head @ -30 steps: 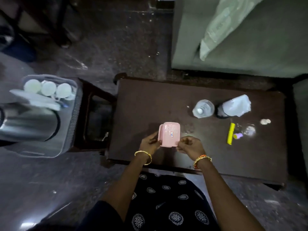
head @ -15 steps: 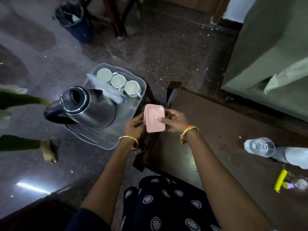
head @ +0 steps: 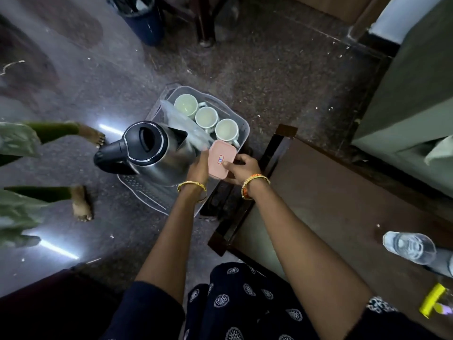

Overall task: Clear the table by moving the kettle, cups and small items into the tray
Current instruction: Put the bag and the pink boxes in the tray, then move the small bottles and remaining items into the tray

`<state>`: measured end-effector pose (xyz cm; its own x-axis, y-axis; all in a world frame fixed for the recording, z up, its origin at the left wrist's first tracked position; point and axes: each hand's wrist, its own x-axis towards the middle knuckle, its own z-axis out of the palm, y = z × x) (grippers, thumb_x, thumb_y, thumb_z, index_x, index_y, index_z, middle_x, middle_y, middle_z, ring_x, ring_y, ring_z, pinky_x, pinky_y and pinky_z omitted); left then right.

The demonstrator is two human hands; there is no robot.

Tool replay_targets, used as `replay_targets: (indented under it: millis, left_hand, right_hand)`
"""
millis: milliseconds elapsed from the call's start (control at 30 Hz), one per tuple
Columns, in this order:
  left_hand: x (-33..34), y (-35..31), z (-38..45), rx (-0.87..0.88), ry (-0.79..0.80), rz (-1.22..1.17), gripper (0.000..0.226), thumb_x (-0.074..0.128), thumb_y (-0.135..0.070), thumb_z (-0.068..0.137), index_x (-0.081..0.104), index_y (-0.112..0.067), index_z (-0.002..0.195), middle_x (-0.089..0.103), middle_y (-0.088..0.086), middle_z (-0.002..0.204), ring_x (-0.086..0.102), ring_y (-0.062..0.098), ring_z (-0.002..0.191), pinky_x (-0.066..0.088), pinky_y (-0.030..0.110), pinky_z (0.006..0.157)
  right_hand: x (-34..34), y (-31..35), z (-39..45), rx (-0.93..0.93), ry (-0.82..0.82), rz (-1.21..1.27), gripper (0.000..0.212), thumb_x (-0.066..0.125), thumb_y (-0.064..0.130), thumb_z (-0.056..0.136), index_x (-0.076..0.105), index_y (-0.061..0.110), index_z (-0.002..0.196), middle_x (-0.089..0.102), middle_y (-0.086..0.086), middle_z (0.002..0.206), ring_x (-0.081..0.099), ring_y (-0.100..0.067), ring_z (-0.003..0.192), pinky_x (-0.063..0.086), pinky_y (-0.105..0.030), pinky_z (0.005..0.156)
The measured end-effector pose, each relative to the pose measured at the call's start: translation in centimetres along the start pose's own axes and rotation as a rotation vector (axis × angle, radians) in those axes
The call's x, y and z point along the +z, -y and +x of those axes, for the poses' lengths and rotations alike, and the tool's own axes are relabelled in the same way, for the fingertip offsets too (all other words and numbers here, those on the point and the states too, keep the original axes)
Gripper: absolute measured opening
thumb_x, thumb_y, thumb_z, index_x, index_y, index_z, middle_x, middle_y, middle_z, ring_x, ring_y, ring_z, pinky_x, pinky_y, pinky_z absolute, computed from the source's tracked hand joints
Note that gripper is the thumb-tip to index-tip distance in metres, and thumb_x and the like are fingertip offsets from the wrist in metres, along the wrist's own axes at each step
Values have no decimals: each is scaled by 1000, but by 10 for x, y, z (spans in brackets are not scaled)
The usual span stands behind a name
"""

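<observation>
Far left, a bystander's bare feet (head: 82,204) on the floor, well apart from the action. Next along, the kettle (head: 149,148) stands upright in the clear tray (head: 147,195), handle pointing left, taking up the near half. Behind it, three white cups (head: 207,117) sit in a row along the tray's far side, a clear plastic bag (head: 181,123) tucked between them and the kettle. That leaves one gap by the right wall, and that looks to be where the pink box (head: 221,161) is headed. It hovers over the tray's right edge, just beside the kettle. The left hand (head: 199,166) cups its left side, fingers mostly hidden behind it, while the right hand (head: 241,169) pinches the right edge, thumb on the lid: two hands to steer it level into a tight slot. Further right, the dark table (head: 331,204) carries a water bottle (head: 409,247) and a yellow tube (head: 432,300), both yet to be moved.
</observation>
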<state>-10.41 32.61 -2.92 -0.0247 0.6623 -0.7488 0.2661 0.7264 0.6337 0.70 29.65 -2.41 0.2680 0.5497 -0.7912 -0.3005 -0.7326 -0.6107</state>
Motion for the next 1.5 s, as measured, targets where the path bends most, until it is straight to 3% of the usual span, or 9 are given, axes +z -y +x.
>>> replay_targets:
  millis: [133, 200, 533, 967, 1033, 1200, 1300, 1400, 1500]
  left_hand:
    - [5, 4, 13, -4, 30, -49, 28, 53, -28, 89, 58, -16, 114, 64, 12, 115, 60, 20, 85, 51, 30, 69]
    - [8, 7, 21, -11, 16, -44, 35, 55, -19, 88, 56, -7, 121, 63, 18, 120, 62, 28, 96, 52, 39, 81]
    - [7, 20, 53, 7, -55, 37, 47, 60, -30, 87, 55, 2, 122, 61, 26, 121, 59, 41, 112, 49, 50, 94]
    - [16, 21, 43, -18, -200, 0, 62, 70, -32, 80, 54, 19, 112, 63, 29, 111, 62, 29, 90, 53, 50, 89]
    - [23, 18, 35, 0, -203, 48, 65, 66, -34, 83, 49, 17, 119, 59, 27, 119, 61, 35, 103, 49, 49, 95]
    - [54, 15, -11, 69, -512, 491, 58, 49, -33, 90, 35, 6, 131, 45, 29, 135, 47, 42, 123, 39, 44, 98]
    - [98, 27, -55, 349, -705, 614, 51, 49, -21, 83, 41, 2, 128, 43, 27, 131, 45, 42, 117, 39, 48, 94]
    - [166, 59, -108, 652, -524, 657, 34, 50, -16, 83, 51, 3, 112, 52, 27, 116, 50, 42, 107, 41, 47, 88]
    - [243, 109, -167, 748, -89, 715, 17, 48, -16, 90, 56, -1, 94, 61, 24, 93, 58, 38, 88, 44, 42, 76]
  right_hand:
    - [10, -9, 10, -57, -211, -240, 21, 76, 24, 71, 62, 15, 84, 71, -12, 98, 67, -29, 91, 56, -41, 84]
    - [13, -12, 13, -76, -260, -271, 23, 75, 24, 70, 63, 12, 84, 71, -12, 95, 67, -31, 88, 56, -41, 83]
    - [12, -13, 23, -134, -229, -481, 34, 74, 40, 71, 45, 23, 69, 68, -15, 105, 64, -34, 96, 52, -38, 81]
    - [-49, -51, 7, -138, -223, -258, 33, 68, 30, 79, 43, 22, 58, 69, -20, 79, 66, -38, 80, 56, -49, 78]
    - [-76, -65, -3, -114, -264, -199, 31, 66, 29, 81, 44, 23, 59, 65, -15, 73, 65, -35, 73, 55, -45, 73]
    - [-148, -108, -32, -96, -389, -15, 28, 61, 23, 86, 46, 21, 62, 57, -7, 61, 53, -14, 46, 43, -24, 47]
    - [-191, -134, -53, -101, -599, 65, 32, 57, 22, 88, 47, 17, 59, 51, -4, 53, 49, -12, 46, 38, -25, 48]
    - [-235, -154, -82, -128, -820, 39, 48, 56, 17, 87, 33, 18, 45, 35, 3, 42, 33, -9, 42, 19, -27, 48]
    - [-288, -180, -110, -113, -899, -9, 41, 58, 11, 83, 41, 11, 46, 45, -10, 44, 36, -21, 45, 22, -27, 53]
